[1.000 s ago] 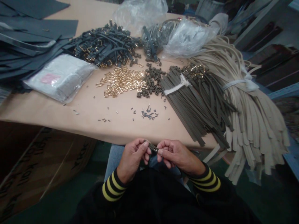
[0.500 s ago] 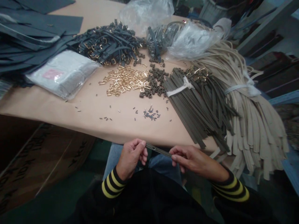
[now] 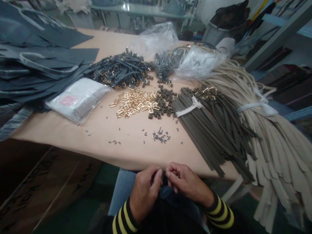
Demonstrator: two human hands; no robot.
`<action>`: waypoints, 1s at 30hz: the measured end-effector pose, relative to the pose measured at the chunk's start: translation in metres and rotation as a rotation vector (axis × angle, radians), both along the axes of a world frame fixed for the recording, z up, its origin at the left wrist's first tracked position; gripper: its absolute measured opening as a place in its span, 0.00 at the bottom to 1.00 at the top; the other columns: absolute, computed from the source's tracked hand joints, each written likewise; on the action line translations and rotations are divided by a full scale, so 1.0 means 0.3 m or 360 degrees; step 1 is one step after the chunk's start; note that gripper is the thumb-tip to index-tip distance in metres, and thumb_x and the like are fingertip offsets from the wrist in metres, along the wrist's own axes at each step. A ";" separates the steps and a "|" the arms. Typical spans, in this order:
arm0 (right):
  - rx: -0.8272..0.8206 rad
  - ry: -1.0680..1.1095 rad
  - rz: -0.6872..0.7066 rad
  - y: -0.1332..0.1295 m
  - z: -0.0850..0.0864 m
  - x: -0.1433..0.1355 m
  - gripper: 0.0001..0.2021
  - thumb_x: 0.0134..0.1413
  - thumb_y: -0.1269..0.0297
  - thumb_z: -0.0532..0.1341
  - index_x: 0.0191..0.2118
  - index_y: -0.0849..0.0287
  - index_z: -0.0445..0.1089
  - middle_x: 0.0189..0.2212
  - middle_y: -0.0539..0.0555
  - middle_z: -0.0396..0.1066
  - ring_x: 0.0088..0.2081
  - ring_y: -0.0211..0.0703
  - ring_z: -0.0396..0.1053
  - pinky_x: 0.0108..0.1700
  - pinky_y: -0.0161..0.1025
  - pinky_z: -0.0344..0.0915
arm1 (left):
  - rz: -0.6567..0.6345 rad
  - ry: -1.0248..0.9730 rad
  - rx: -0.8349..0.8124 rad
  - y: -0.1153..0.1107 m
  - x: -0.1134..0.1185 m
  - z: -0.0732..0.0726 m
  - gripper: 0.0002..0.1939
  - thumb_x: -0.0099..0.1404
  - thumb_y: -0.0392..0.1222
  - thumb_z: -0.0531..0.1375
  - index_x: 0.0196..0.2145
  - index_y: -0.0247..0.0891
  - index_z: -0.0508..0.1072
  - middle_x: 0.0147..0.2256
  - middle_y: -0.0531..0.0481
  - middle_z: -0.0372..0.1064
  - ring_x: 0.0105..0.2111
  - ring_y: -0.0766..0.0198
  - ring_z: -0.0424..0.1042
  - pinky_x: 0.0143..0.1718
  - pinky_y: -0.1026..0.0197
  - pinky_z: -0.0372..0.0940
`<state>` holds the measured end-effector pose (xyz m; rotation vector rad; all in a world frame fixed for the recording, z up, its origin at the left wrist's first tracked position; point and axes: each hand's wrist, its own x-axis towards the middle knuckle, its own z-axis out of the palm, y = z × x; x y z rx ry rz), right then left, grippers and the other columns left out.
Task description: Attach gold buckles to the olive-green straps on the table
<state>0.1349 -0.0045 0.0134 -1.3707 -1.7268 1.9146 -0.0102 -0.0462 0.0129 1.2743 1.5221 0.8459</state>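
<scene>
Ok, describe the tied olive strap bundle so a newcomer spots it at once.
On the right of the tan tabletop, beyond the right hand, lies the olive strap bundle. A white tie near its upper end sets it apart from the gold-buckled straps alongside; its dark colour, from the beige straps farther right.

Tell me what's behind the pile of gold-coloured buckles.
Behind the gold-coloured buckles lies a tangled heap of dark straps, with crumpled clear plastic farther back. Whatever lies beneath the straps, on the part of the table they cover, cannot be seen.
</scene>
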 end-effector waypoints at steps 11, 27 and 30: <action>0.0062 0.0137 -0.0423 0.140 -0.012 0.000 0.14 0.50 0.52 0.51 0.27 0.60 0.56 0.17 0.45 0.60 0.13 0.27 0.51 0.15 0.27 0.48 | -0.0228 0.0926 0.0771 0.413 -0.134 0.031 0.10 0.60 0.35 0.47 0.33 0.34 0.67 0.30 0.45 0.65 0.30 0.63 0.65 0.33 0.63 0.60; 0.0094 0.0184 -0.0416 0.153 -0.021 0.021 0.13 0.50 0.53 0.52 0.28 0.60 0.58 0.18 0.46 0.60 0.16 0.29 0.54 0.18 0.29 0.51 | -0.0202 -0.0173 -0.0022 0.458 -0.138 0.046 0.08 0.54 0.39 0.56 0.32 0.33 0.71 0.25 0.49 0.69 0.23 0.68 0.66 0.29 0.64 0.63; 0.0267 0.0092 -0.0434 0.136 0.000 0.029 0.12 0.51 0.56 0.52 0.27 0.60 0.60 0.16 0.46 0.59 0.19 0.33 0.57 0.22 0.31 0.53 | 0.0008 -0.0774 -0.0428 0.348 -0.097 0.051 0.11 0.49 0.40 0.62 0.30 0.30 0.71 0.28 0.47 0.72 0.21 0.73 0.66 0.25 0.69 0.62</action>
